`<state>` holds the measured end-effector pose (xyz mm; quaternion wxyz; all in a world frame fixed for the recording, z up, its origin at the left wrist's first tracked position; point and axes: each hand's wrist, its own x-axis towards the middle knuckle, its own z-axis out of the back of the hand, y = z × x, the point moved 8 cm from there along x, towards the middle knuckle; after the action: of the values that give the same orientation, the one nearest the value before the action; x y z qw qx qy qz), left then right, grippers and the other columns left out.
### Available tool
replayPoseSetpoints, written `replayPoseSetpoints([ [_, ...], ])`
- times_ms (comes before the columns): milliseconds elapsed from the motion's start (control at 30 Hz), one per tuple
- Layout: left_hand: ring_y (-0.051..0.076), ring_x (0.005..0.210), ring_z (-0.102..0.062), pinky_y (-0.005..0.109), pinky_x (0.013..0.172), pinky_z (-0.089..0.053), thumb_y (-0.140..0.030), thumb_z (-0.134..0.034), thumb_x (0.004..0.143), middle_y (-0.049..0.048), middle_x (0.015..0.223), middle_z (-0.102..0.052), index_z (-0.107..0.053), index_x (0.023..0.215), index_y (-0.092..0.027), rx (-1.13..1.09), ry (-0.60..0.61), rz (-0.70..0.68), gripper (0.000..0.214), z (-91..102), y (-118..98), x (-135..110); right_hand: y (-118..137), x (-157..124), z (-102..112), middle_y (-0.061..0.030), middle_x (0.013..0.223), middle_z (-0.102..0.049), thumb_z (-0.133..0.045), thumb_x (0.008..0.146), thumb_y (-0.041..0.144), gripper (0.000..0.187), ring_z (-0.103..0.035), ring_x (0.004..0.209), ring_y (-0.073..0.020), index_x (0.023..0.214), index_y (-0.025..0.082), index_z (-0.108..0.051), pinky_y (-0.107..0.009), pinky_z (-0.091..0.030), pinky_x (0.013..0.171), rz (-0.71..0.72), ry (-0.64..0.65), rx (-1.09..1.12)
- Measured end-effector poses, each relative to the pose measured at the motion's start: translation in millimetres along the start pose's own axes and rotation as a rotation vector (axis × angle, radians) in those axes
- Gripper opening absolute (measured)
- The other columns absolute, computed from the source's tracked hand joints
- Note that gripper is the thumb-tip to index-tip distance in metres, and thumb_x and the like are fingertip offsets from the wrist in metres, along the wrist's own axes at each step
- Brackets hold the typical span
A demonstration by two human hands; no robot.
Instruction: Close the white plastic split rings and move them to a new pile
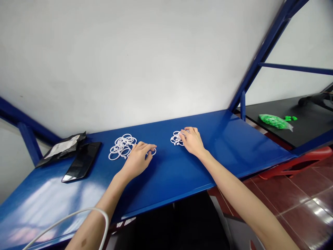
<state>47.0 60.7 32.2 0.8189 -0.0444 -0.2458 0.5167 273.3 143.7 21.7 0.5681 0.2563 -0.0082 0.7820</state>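
My left hand [138,158] is over the blue table, its thumb and fingers closed on a white ring [155,151] that shows past the fingertips. Just left of it lies a loose heap of white rings [120,147], thin, with small knobs on some. My right hand [193,140] rests at a smaller pile of white rings [176,139], thumb and fingers somewhat apart and touching the pile. Its fingers and palm cover part of that pile.
On the left of the blue table [166,180] lie a black phone [82,161] and a black package with a white label [62,147]. A white cable [78,210] crosses my left forearm. At right, a bag of green pieces [275,121] lies on a black table, near a red stool [296,163].
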Motion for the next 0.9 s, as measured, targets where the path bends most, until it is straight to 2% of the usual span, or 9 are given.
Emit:
replayPoseSetpoints([
  [100, 0.026, 0.106, -0.058, 0.044, 0.097, -0.043, 0.000, -0.043, 0.083, 0.0062, 0.111, -0.074, -0.068, 0.113, -0.020, 0.055, 0.043, 0.003, 0.044, 2.8, 9, -2, -5, 1, -3, -0.0172, 0.142, -0.058, -0.036, 0.106, 0.049, 0.053, -0.044, 0.131, -0.0371, 0.133, 0.018, -0.069, -0.053, -0.046, 0.103, -0.030, 0.034, -0.039],
  [233, 0.026, 0.103, -0.058, 0.043, 0.095, -0.044, 0.005, -0.041, 0.072, 0.0056, 0.111, -0.073, -0.070, 0.105, -0.020, 0.103, 0.130, 0.021, 0.050, -2.4, 21, -6, -10, 1, -7, -0.0198, 0.150, -0.050, -0.030, 0.106, 0.054, 0.061, -0.037, 0.139, -0.0385, 0.140, 0.015, -0.063, -0.057, -0.042, 0.107, -0.055, 0.046, -0.062],
  [400, 0.026, 0.101, -0.058, 0.043, 0.094, -0.046, -0.008, -0.047, 0.087, 0.0078, 0.108, -0.072, -0.070, 0.101, -0.019, 0.103, 0.147, -0.006, 0.029, -9.0, 26, -7, -5, 1, -1, -0.0218, 0.151, -0.047, -0.035, 0.105, 0.053, 0.061, -0.037, 0.139, -0.0394, 0.143, 0.011, -0.058, -0.058, -0.041, 0.108, -0.040, -0.015, -0.010],
  [500, 0.026, 0.097, -0.058, 0.043, 0.090, -0.046, -0.022, -0.053, 0.093, 0.0080, 0.102, -0.072, -0.070, 0.096, -0.020, 0.084, 0.133, -0.007, 0.017, -9.7, 23, -4, 17, -4, 13, -0.0203, 0.141, -0.054, -0.043, 0.105, 0.044, 0.049, -0.044, 0.134, -0.0360, 0.135, 0.011, -0.063, -0.055, -0.043, 0.109, 0.070, -0.116, 0.072],
  [567, 0.026, 0.093, -0.059, 0.042, 0.088, -0.047, -0.026, -0.054, 0.094, 0.0074, 0.096, -0.072, -0.069, 0.090, -0.021, 0.053, 0.121, -0.003, 0.017, -9.3, 16, -2, 37, -11, 18, -0.0178, 0.132, -0.059, -0.048, 0.103, 0.039, 0.040, -0.051, 0.126, -0.0325, 0.130, 0.014, -0.065, -0.052, -0.046, 0.108, 0.185, -0.124, 0.153],
  [633, 0.025, 0.090, -0.060, 0.040, 0.085, -0.047, -0.028, -0.054, 0.095, 0.0062, 0.091, -0.071, -0.068, 0.088, -0.021, -0.014, 0.102, 0.016, 0.017, -7.7, 7, 0, 61, -22, 17, -0.0148, 0.129, -0.060, -0.055, 0.100, 0.036, 0.034, -0.057, 0.120, -0.0294, 0.128, 0.018, -0.064, -0.048, -0.051, 0.104, 0.332, -0.056, 0.250],
  [733, 0.021, 0.084, -0.063, 0.035, 0.079, -0.049, -0.030, -0.052, 0.096, 0.0033, 0.087, -0.070, -0.065, 0.090, -0.022, -0.217, 0.109, 0.091, 0.017, -7.4, -6, 0, 91, -41, 7, -0.0128, 0.138, -0.056, -0.058, 0.098, 0.032, 0.031, -0.064, 0.112, -0.0250, 0.127, 0.020, -0.062, -0.042, -0.056, 0.095, 0.516, 0.115, 0.366],
  [800, 0.019, 0.080, -0.066, 0.032, 0.076, -0.051, -0.033, -0.050, 0.097, 0.0016, 0.087, -0.071, -0.063, 0.093, -0.022, -0.397, 0.140, 0.142, 0.017, -9.8, -12, -1, 98, -47, 1, -0.0114, 0.135, -0.060, -0.055, 0.100, 0.028, 0.026, -0.067, 0.102, -0.0214, 0.125, 0.020, -0.062, -0.037, -0.058, 0.087, 0.530, 0.199, 0.445],
  [900, 0.017, 0.082, -0.070, 0.031, 0.077, -0.053, -0.038, -0.053, 0.097, 0.0008, 0.088, -0.074, -0.060, 0.099, -0.022, -0.606, 0.110, 0.209, 0.018, -9.6, -14, -2, 95, -45, -2, -0.0072, 0.116, -0.069, -0.054, 0.102, 0.026, 0.018, -0.068, 0.092, -0.0185, 0.116, 0.021, -0.064, -0.033, -0.056, 0.082, 0.445, 0.231, 0.569],
])
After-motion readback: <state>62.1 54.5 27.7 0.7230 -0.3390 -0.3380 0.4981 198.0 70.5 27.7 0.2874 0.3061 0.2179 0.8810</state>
